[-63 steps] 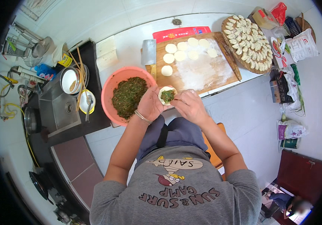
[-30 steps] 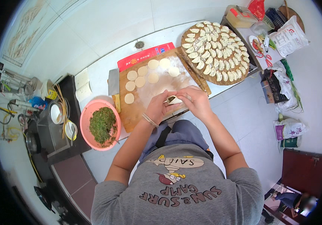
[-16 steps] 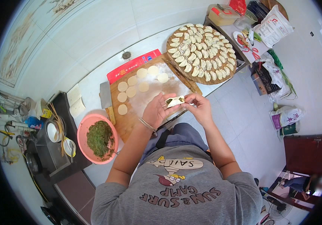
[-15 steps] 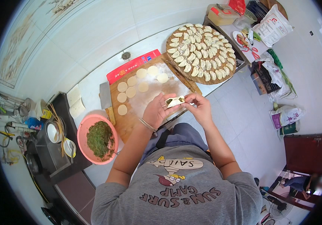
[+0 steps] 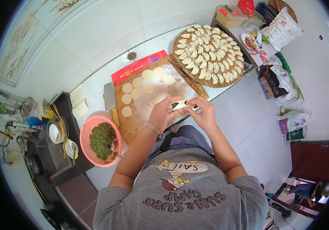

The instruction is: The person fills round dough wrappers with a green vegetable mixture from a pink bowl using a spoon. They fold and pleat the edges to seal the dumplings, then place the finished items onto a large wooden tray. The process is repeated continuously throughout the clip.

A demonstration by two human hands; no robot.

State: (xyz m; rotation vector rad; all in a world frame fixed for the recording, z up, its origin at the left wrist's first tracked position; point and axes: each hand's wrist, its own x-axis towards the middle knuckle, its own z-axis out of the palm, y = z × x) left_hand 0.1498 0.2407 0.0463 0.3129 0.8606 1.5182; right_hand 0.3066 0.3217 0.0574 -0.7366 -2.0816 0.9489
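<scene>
Between my hands, above the near edge of a wooden board (image 5: 156, 102), is a half-folded dumpling (image 5: 179, 104) with green filling showing. My left hand (image 5: 161, 112) is closed on its left end, the fingers curled beneath it. At its right end my right hand (image 5: 203, 111) pinches the dough edge between thumb and finger. Several round dough wrappers (image 5: 137, 82) lie on the floured board to the left and far side. A pink bowl (image 5: 84, 153) of chopped green filling (image 5: 103, 142) stands left of the board, with a utensil handle at its rim.
Folded dumplings (image 5: 205, 56) cover a round wooden board (image 5: 179, 73) at the far right. A cleaver (image 5: 109, 96) lies along the board's left edge. Chopsticks (image 5: 62, 134) and bowls sit by the sink at left. Another person (image 5: 306, 190) is in the doorway at lower right.
The right end of the dumpling is pinched closer together, and my right fingers have shifted slightly along it. The whole view has moved a little. My left hand still holds the dumpling.
</scene>
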